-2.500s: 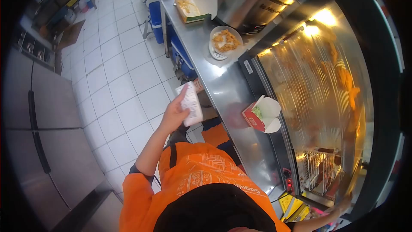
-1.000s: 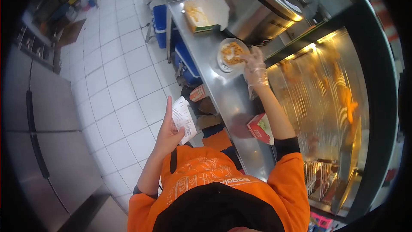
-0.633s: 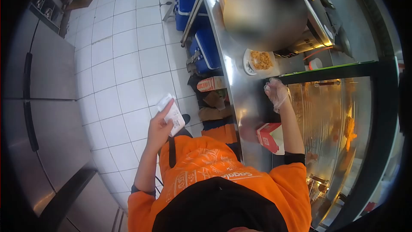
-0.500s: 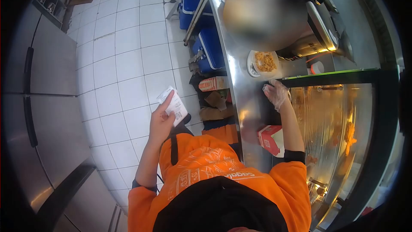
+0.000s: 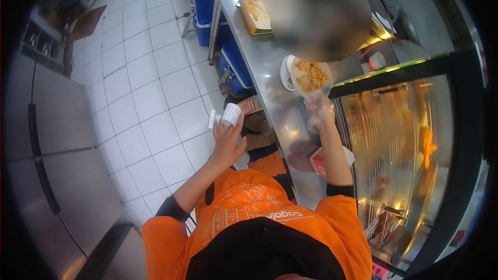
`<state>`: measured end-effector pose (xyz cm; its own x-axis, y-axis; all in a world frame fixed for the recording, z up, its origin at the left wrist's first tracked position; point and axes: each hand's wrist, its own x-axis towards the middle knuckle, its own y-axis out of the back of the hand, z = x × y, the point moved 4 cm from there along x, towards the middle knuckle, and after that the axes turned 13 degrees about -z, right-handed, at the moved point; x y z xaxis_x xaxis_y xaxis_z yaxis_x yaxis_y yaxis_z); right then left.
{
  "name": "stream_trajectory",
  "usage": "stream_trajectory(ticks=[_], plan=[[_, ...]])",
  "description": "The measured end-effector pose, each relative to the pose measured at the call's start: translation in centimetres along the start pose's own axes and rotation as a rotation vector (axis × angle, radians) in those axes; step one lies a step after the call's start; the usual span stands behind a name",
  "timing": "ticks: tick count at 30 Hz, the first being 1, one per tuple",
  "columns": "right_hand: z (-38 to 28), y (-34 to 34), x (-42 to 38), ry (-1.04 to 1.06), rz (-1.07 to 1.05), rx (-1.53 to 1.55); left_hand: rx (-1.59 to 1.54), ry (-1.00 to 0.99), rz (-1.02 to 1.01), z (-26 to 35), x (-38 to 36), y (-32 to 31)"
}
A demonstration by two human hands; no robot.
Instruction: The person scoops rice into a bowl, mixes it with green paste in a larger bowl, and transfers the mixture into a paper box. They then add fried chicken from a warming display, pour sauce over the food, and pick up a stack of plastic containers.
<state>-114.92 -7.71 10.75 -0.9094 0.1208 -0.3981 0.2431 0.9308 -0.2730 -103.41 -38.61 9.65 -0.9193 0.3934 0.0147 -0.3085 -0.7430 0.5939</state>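
Note:
My left hand [image 5: 226, 144] is over the tiled floor, left of the counter, with a white printed paper slip [image 5: 231, 114], curled, between its fingers. My right hand [image 5: 320, 111], in a clear plastic glove, is closed at the near rim of a shallow pale bowl [image 5: 297, 79] over the steel counter. Small golden-brown fried pieces [image 5: 313, 75] lie in the bowl. Partly behind its left side is a round white device [image 5: 286, 72], perhaps a kitchen scale. A red and white carton [image 5: 317, 163] stands below my right forearm, partly covered by it.
A lit glass display cabinet [image 5: 394, 155] borders the steel counter [image 5: 282, 116] on the right. Blue cool boxes [image 5: 237, 67] sit under the counter. A yellow-green box [image 5: 255, 13] lies farther back. Steel cabinets with black handles [image 5: 44, 176] line the left. A blurred patch hides the counter's back.
My right hand has reached the bowl and taken its rim; the bowl is now shifted off the round white device. My left hand moved toward the counter, and the paper slip curled.

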Motion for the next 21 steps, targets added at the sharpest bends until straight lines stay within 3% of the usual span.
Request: stream_trajectory(ticks=[2, 4, 6, 8, 10, 13, 14, 17, 20, 21], plan=[[-1.1, 0.5, -5.7, -0.019, -0.014, 0.048, 0.116, 0.109, -0.115, 0.1, 3.8, -1.7], [-3.1, 0.1, -12.9, -0.001, 0.068, 0.127, 0.022, 0.116, -0.036, -0.2, 8.8, -3.7], [-3.6, 2.2, -19.0, 0.039, 0.133, 0.112, 0.092, -0.022, 0.180, 1.8, 13.9, -4.3], [-3.9, 4.3, -25.1, 0.044, 0.272, 0.105, 0.112, -0.008, -0.023, 2.8, 20.0, -5.8], [-4.6, 5.0, -29.8, 0.088, 0.439, 0.095, 0.454, -0.039, 0.090, 4.8, 24.9, -6.4], [-4.8, 6.6, -33.4, 0.149, 0.522, 0.094, 0.567, -0.017, -0.084, 3.8, 30.2, -7.3], [-4.2, 7.5, -33.9, 0.156, 0.560, 0.107, 0.634, 0.031, -0.167, 2.9, 31.2, -7.9], [-2.2, 10.1, -35.2, 0.199, 0.746, 0.009, 0.601, -0.113, -0.152, 2.2, 29.6, -8.9], [-3.1, 9.6, -33.8, 0.298, 0.835, -0.335, 0.618, -0.191, -0.340, 3.5, 26.0, -9.4], [-3.6, 8.9, -33.1, 0.277, 0.850, -0.302, 0.628, -0.205, -0.364, 4.1, 24.4, -9.4]])
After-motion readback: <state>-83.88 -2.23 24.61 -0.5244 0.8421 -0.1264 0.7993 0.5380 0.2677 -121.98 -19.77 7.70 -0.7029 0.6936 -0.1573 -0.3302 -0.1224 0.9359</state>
